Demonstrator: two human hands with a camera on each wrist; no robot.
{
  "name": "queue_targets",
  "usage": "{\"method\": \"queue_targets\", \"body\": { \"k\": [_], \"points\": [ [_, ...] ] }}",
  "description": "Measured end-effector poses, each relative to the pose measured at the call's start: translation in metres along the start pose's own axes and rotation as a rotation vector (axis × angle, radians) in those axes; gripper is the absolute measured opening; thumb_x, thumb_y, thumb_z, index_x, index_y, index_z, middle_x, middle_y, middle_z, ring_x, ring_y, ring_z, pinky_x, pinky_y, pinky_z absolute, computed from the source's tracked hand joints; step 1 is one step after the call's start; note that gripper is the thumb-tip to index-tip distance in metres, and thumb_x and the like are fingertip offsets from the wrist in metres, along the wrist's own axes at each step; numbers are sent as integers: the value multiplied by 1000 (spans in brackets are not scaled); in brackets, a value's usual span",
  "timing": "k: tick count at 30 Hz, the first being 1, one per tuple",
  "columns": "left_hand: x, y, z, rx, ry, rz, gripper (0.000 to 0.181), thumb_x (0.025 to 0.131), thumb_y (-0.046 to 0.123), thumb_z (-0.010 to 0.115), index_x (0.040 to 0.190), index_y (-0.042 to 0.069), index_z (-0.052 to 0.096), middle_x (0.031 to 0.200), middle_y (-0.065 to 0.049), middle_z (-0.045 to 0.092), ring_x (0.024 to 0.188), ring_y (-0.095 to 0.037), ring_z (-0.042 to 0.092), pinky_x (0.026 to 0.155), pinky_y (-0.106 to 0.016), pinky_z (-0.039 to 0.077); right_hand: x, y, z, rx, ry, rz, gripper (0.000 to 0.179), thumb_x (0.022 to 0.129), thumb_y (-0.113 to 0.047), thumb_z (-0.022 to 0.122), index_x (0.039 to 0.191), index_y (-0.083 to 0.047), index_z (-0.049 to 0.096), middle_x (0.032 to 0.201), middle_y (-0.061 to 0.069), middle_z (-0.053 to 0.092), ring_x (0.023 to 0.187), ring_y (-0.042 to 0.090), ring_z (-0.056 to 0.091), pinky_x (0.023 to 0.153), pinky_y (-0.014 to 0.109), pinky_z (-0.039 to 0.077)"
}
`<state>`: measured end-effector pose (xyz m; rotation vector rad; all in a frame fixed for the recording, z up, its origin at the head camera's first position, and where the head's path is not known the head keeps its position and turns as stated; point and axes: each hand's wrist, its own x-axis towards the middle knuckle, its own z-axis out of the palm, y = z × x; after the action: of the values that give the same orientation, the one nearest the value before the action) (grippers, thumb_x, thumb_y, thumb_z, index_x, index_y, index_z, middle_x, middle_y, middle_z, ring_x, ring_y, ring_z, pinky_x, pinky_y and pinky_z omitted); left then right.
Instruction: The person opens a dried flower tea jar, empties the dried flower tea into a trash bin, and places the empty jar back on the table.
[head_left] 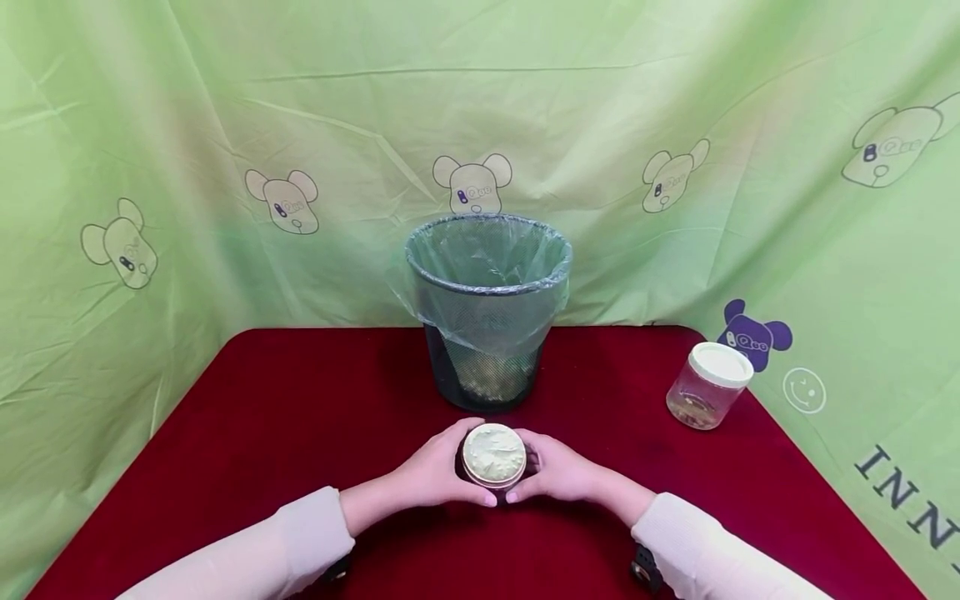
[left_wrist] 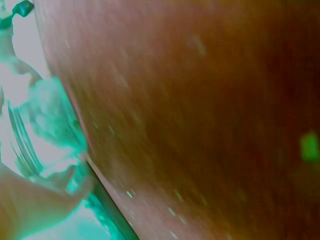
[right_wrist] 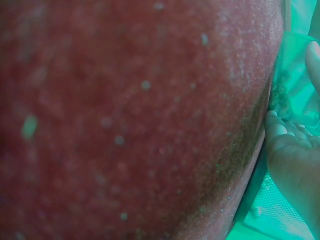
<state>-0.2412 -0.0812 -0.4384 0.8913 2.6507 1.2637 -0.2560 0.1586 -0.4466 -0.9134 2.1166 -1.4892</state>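
Low over the front middle of the red table, a small clear jar (head_left: 495, 454) with a round, pale, uneven-looking top is held between two hands. My left hand (head_left: 444, 471) curls around its left side, and my right hand (head_left: 557, 471) around its right, both thumbs meeting at the near side. In the left wrist view the jar (left_wrist: 52, 122) shows tilted and washed out, with ridged rings near one end. Its clear wall (right_wrist: 295, 75) also appears at the right edge of the right wrist view, beside curled fingers (right_wrist: 280, 130).
Just behind the hands stands a black mesh bin (head_left: 487, 367) lined with a translucent bag. At the right table edge is a clear jar (head_left: 705, 392) with a white lid and brownish bits at its bottom. A green printed curtain (head_left: 360, 150) surrounds the red tabletop (head_left: 300, 392).
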Motion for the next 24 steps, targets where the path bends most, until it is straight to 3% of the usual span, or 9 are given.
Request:
{"method": "queue_targets", "body": {
  "k": [9,12,18,24],
  "points": [
    [19,-17,-17,-315,-249,83,90,70,13,88,144,5,36,137,-3,50,122,-14,51,104,-28,36,0,-2,1,-14,0,-5,74,75,-3,82,137,5,42,127,11,58,116,13,55,96,25,43],
    [23,-21,-19,-367,-301,99,86,71,7,86,142,5,37,133,-4,53,122,-15,51,103,-27,36,0,-2,1,1,-6,-14,74,75,-2,82,137,6,41,127,11,58,116,12,55,97,25,43],
    [27,-24,-18,-373,-336,100,83,69,4,86,139,6,41,127,1,58,117,-13,54,102,-26,37,-1,1,2,9,-16,-29,72,76,-4,82,135,5,42,126,10,59,116,13,55,96,25,44],
    [28,-22,-17,-388,-320,109,78,69,3,86,135,9,46,123,3,60,115,-13,55,101,-28,39,-1,2,1,18,-8,-16,72,76,-4,82,135,4,43,125,9,59,116,14,55,96,25,44]
  ]
}}
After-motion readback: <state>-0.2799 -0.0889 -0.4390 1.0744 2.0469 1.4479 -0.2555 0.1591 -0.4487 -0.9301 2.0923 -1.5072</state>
